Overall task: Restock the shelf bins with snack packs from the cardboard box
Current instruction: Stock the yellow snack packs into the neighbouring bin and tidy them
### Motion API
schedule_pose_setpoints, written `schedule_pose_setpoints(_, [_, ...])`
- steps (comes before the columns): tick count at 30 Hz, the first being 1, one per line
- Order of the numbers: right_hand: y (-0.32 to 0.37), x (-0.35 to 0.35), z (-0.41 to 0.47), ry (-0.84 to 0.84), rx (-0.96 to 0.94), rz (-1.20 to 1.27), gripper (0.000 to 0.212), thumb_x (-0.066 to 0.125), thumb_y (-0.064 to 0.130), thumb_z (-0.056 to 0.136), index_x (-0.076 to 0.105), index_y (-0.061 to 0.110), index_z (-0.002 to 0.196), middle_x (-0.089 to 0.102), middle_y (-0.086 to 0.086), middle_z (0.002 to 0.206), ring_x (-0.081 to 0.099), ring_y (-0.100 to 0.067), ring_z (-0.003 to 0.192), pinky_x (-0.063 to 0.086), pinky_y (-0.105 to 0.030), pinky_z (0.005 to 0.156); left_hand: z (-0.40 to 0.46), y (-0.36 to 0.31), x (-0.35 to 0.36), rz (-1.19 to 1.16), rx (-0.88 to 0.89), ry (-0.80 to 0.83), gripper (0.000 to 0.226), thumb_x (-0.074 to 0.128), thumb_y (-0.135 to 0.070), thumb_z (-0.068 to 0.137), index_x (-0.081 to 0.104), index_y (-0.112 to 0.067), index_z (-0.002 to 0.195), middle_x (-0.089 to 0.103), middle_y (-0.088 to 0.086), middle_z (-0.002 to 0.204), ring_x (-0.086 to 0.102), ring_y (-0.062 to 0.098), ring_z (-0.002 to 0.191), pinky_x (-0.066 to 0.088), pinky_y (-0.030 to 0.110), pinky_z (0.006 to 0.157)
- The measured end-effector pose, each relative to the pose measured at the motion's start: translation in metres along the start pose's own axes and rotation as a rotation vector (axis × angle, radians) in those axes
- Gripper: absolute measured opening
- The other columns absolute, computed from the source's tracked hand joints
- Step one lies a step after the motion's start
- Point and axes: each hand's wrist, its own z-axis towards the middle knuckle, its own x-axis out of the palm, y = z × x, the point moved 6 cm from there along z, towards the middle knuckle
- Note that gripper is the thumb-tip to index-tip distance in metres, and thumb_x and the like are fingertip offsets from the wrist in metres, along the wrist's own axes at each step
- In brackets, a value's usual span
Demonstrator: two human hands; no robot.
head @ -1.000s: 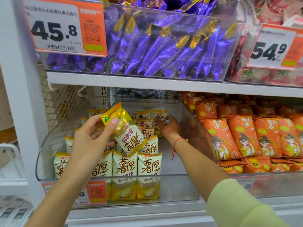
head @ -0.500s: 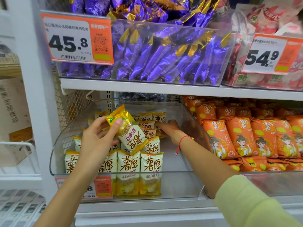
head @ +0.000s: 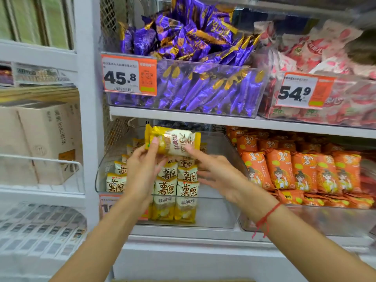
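My left hand [head: 142, 169] pinches a yellow and white snack pack [head: 173, 143] by its left end and holds it sideways above the clear bin [head: 213, 212] on the lower shelf. My right hand [head: 219, 176] is spread with straight fingers in front of the bin, its index fingertip at the pack's lower right edge. Rows of the same yellow packs [head: 164, 188] stand in the left and middle of the bin; its right part shows bare floor.
The bin above holds purple packs [head: 203, 88]. Orange packs [head: 295, 169] fill the bin to the right, with red and white packs [head: 325, 58] above them. A cardboard box [head: 44, 139] sits on the wire shelf at left, past a white upright post [head: 87, 119].
My right hand has drawn back out of the bin's rear and come up to the held pack. My left hand has turned the pack sideways. The view has shifted left.
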Motion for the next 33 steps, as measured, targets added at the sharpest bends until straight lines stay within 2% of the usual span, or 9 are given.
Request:
schedule_pose_setpoints(3, [-0.001,0.002,-0.005,0.008,0.012,0.305,0.066,0.078,0.048,0.065,0.059,0.010,0.116,0.063,-0.010,0.121,0.062,-0.017,0.105,0.051,-0.025,0.084,-0.026,0.011,0.022,-0.091,-0.052,-0.003,0.044,0.060,-0.027,0.092,0.050,-0.001,0.125,0.067,0.010,0.116,0.068,0.010,0.100,0.055,0.017,0.080])
schedule_pose_setpoints(6, [0.000,0.003,-0.005,0.007,0.009,0.396,0.024,0.068,0.038,0.084,0.064,0.019,0.098,0.067,-0.007,0.114,0.063,-0.014,0.099,0.050,-0.027,0.081,-0.036,0.009,0.034,0.233,0.048,0.016,0.032,0.067,-0.027,0.087,0.055,-0.007,0.108,0.066,-0.001,0.099,0.066,-0.006,0.084,0.049,0.006,0.067])
schedule_pose_setpoints(10, [-0.001,-0.004,0.003,0.009,-0.063,0.429,0.033,0.061,0.032,0.091,0.053,0.021,0.121,0.066,-0.006,0.117,0.066,-0.019,0.101,0.054,-0.032,0.082,-0.016,0.004,0.026,0.787,0.214,0.157,0.038,0.070,-0.048,0.080,0.057,-0.021,0.104,0.063,-0.010,0.109,0.058,0.006,0.108,0.050,0.027,0.087])
schedule_pose_setpoints(12, [-0.002,-0.020,0.013,-0.173,-0.162,0.295,0.038,0.059,0.028,0.093,0.046,0.022,0.129,0.063,-0.004,0.120,0.065,-0.018,0.101,0.055,-0.030,0.078,-0.008,0.003,0.018,1.261,0.355,0.254,0.051,0.060,-0.059,0.082,0.051,-0.030,0.123,0.054,-0.014,0.126,0.047,0.006,0.121,0.041,0.033,0.100])
schedule_pose_setpoints(15, [-0.004,-0.047,0.039,-0.482,-0.267,-0.140,0.048,0.056,0.029,0.095,0.038,0.024,0.139,0.055,-0.005,0.131,0.055,-0.024,0.117,0.046,-0.041,0.099,0.006,0.014,0.003,1.608,0.442,0.488,0.068,0.029,-0.073,0.085,0.034,-0.038,0.144,0.031,-0.015,0.152,0.023,0.007,0.141,0.022,0.036,0.115])
schedule_pose_setpoints(20, [-0.022,-0.053,0.104,-0.489,-0.163,-0.612,0.051,0.054,0.032,0.094,0.037,0.024,0.142,0.055,-0.013,0.132,0.051,-0.034,0.122,0.044,-0.039,0.099,0.015,0.036,-0.012,1.711,0.257,0.611,0.054,0.019,-0.060,0.096,0.033,-0.042,0.145,0.024,-0.016,0.156,0.019,0.006,0.144,0.019,0.034,0.116])
schedule_pose_setpoints(25, [-0.049,-0.062,0.145,-0.377,-0.022,-0.492,0.066,0.070,0.023,0.086,0.036,0.003,0.139,0.050,-0.017,0.139,0.053,-0.029,0.120,0.048,-0.037,0.095,0.017,0.038,-0.014,1.718,0.262,0.589,0.078,-0.003,-0.077,0.078,0.038,-0.050,0.138,0.027,-0.022,0.153,0.023,0.003,0.141,0.028,0.033,0.111])
schedule_pose_setpoints(29, [-0.059,-0.065,0.152,-0.328,-0.015,-0.253,0.059,0.077,0.011,0.078,0.047,0.000,0.128,0.058,-0.016,0.128,0.058,-0.030,0.115,0.050,-0.039,0.095,0.016,0.035,-0.011,1.719,0.255,0.550,0.056,0.013,-0.068,0.091,0.042,-0.049,0.135,0.029,-0.024,0.151,0.025,0.003,0.140,0.033,0.032,0.106])
schedule_pose_setpoints(33, [-0.062,-0.063,0.155,-0.335,-0.047,-0.289,0.045,0.080,0.016,0.075,0.057,0.006,0.112,0.064,-0.016,0.120,0.064,-0.031,0.105,0.053,-0.045,0.090,0.015,0.033,-0.011,1.700,0.253,0.527,0.061,0.011,-0.070,0.085,0.049,-0.050,0.129,0.033,-0.026,0.149,0.031,0.004,0.137,0.042,0.035,0.100])
